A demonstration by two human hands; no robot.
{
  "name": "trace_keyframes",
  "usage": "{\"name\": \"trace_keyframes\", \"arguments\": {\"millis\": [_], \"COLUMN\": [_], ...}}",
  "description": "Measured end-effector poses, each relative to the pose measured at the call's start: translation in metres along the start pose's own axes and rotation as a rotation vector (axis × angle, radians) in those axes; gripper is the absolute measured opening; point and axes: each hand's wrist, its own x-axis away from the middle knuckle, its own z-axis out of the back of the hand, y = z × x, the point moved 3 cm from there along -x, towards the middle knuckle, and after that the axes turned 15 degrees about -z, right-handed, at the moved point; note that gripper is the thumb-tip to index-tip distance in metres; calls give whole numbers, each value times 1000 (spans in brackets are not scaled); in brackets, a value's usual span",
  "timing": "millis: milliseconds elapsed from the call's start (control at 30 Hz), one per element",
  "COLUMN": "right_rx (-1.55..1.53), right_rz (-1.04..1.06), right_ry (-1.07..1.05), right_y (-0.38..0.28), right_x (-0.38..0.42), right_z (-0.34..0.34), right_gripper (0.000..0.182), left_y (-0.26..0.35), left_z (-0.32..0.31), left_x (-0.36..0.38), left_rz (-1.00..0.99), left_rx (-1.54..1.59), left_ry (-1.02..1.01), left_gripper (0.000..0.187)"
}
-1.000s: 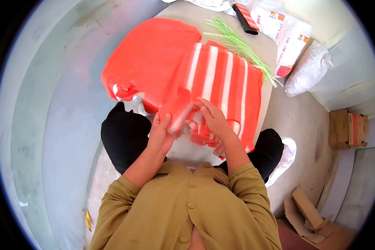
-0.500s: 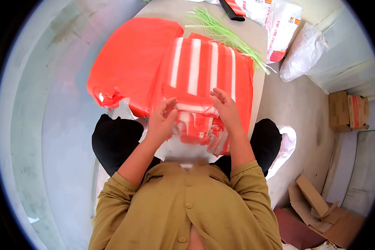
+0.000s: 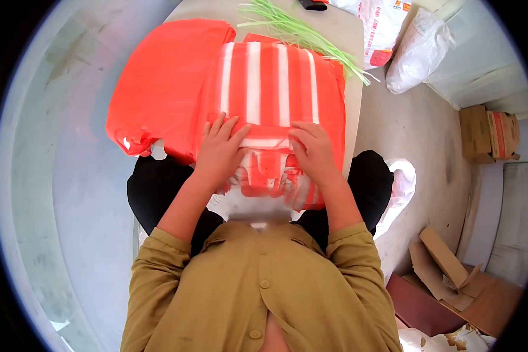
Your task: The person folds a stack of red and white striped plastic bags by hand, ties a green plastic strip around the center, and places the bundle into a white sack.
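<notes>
A stack of red plastic bags with white stripes (image 3: 276, 88) lies on a small table in front of me. My left hand (image 3: 220, 149) presses flat on the near left part of the stack, fingers spread. My right hand (image 3: 312, 151) rests on the near right part, fingers curled over the folded edge. The bags' handles (image 3: 270, 176) hang crumpled off the near edge, between my hands. A pile of plain red bags (image 3: 164, 82) lies to the left, partly under the striped ones.
Green plastic strings (image 3: 299, 32) lie on the table (image 3: 358, 88) beyond the bags. White sacks (image 3: 416, 50) stand at the right on the floor. Cardboard boxes (image 3: 490, 132) and torn cardboard (image 3: 446, 270) sit farther right. A white bag (image 3: 402, 193) lies by my right knee.
Both hands moved from pinching the handle end to lying flat on the striped bags. The stack's near end was folded down and flattened. The camera view tilted forward.
</notes>
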Motion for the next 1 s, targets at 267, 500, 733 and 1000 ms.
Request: {"name": "trace_keyframes", "arguments": {"millis": [267, 500, 733, 1000], "right_rx": [32, 40, -258, -750], "right_rz": [247, 192, -87, -598], "right_ry": [-108, -60, -34, 149], "right_y": [-32, -22, -11, 47], "right_x": [54, 52, 44, 67], "right_z": [6, -10, 0, 47], "right_gripper": [19, 13, 13, 22], "left_y": [36, 49, 45, 39], "left_z": [-9, 3, -7, -11], "left_x": [-2, -4, -16, -15], "left_rz": [-299, -295, -219, 337], "left_rx": [359, 343, 398, 819], "left_ry": [6, 23, 88, 106], "left_gripper": [41, 36, 24, 27]}}
